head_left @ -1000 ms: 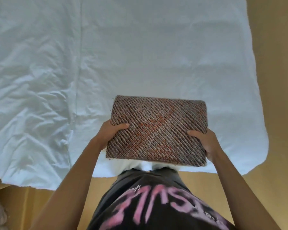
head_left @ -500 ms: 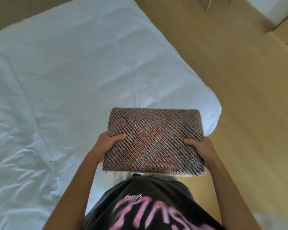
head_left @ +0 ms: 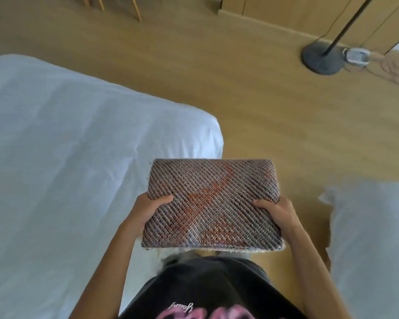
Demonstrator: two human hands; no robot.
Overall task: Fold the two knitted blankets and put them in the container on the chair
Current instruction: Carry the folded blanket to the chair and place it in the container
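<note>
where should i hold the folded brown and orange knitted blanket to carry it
Grip the folded knitted blanket at both short side edges, one hand from each side, thumbs on top, as the left hand and right hand do. Flat, soft rectangle: two-sided support likely keeps folds shut.

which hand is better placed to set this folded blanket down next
Left, marginally. Left hand and right hand grip the folded blanket at opposite edges, thumbs on top. The only wooden legs in view, possibly the chair's, stand ahead to the left. No container shows.
</note>
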